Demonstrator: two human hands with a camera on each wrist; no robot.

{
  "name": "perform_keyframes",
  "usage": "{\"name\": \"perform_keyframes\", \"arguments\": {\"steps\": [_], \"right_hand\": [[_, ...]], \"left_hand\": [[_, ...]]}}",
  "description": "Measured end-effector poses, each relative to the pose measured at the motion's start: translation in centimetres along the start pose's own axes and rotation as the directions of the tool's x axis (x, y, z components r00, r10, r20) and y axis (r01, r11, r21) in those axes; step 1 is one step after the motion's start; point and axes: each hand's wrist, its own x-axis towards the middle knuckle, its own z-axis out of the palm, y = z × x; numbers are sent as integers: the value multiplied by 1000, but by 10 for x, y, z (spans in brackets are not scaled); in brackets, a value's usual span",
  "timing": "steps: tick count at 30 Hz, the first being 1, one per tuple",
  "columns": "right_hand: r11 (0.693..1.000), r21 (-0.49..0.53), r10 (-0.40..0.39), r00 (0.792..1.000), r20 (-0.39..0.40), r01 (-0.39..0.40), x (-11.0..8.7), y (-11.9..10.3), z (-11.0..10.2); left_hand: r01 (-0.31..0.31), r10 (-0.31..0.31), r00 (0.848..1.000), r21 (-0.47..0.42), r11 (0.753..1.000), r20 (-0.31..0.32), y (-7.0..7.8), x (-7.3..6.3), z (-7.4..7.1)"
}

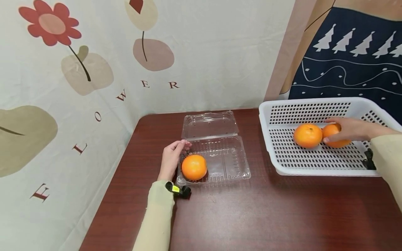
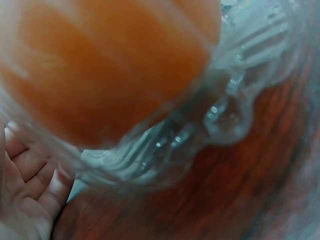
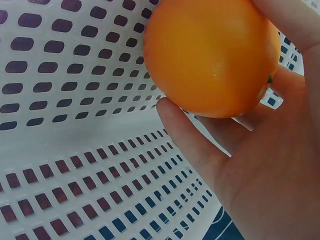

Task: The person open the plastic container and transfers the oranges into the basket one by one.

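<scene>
Glossy plastic container (image 1: 216, 158), smooth orange (image 3: 212, 57)

Pale glare on the tabletop (image 1: 220, 219), left wrist view blurry

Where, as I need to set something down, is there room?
Widest is the table front, before the clear container and white basket, between the sleeves. A strip lies free between container and basket; the container's right half is bare. Crowded: its left half, with an orange and the left hand, and mid-basket, where the right hand grips one orange beside another.
</scene>
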Motion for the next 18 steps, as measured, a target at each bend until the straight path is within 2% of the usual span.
{"name": "perform_keyframes", "arguments": {"steps": [18], "right_hand": [[999,-48,3,1000,10,-2,-5,-3,-4]], "left_hand": [[-3,3,1000,2,1000,-4,1,0,0]]}}
